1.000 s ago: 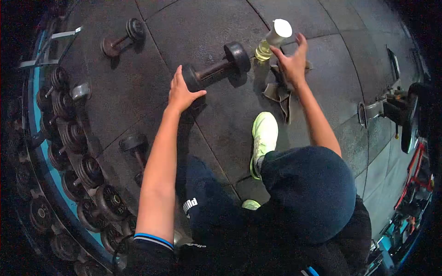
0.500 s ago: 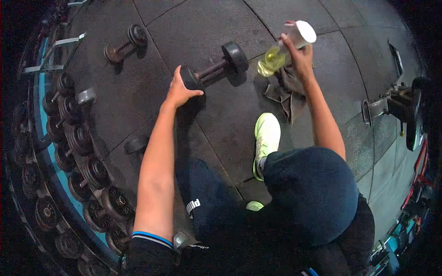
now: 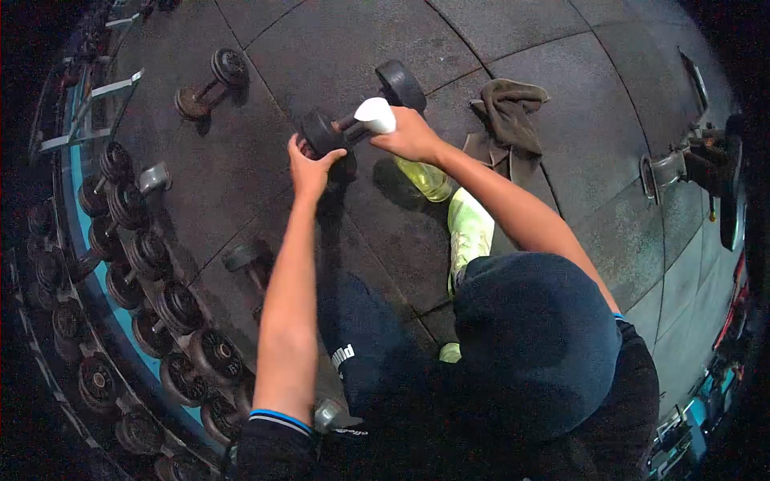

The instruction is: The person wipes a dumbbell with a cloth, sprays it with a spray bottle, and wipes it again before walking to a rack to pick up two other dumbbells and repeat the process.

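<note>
- While the left hand [image 3: 309, 167] cups the near end of a dumbbell [image 3: 322, 135], fingers bent over the round weight and thumb spread to one side, the right hand [image 3: 411, 136] is closed tight round a bottle [image 3: 425, 178].
- The bottle is tilted. Its white top [image 3: 375, 115] sticks up above the fist, right by the dumbbell's bar, and its clear body of yellow liquid hangs below the fist.
- The dumbbell lies on the dark rubber floor [image 3: 337, 48], slanting away from the person.
- A crumpled dark cloth [image 3: 509, 112] lies on the floor near the dumbbell's far end, to the right and apart from both hands.
- Under the right forearm a pale green shoe [image 3: 469, 228] is planted on the floor, beside a knee in dark trousers [image 3: 529, 337].
- A second dumbbell [image 3: 204, 84] lies well apart to the left.
- A rack of dumbbells [image 3: 160, 280] curves along the left edge, and a small one [image 3: 245, 256] sits on the floor beside the left forearm.
</note>
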A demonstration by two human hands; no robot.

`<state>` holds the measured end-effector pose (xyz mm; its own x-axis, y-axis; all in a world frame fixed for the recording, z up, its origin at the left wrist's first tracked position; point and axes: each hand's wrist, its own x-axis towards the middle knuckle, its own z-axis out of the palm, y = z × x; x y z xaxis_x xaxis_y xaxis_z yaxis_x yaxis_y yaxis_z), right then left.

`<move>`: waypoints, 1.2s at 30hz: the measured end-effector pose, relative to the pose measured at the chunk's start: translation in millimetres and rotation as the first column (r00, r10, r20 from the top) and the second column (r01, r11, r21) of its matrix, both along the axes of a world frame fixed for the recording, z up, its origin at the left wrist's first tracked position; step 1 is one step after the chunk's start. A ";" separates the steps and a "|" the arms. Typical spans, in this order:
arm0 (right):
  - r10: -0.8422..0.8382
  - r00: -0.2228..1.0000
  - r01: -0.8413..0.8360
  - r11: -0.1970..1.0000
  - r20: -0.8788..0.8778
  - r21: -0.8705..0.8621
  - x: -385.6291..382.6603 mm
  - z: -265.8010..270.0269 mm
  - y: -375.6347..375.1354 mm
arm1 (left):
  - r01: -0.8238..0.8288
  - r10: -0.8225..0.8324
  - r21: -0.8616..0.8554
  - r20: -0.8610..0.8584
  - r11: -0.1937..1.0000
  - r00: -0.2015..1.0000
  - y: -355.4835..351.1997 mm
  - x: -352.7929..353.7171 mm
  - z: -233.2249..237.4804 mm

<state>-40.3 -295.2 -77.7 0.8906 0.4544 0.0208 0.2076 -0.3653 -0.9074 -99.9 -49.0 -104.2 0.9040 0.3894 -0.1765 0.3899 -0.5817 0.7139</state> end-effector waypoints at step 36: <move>-0.264 0.964 0.260 0.956 0.015 0.133 2.4 1.9 -15.0 | 0.603 -0.588 0.289 -0.146 0.744 0.795 -71.2 -114.1 43.7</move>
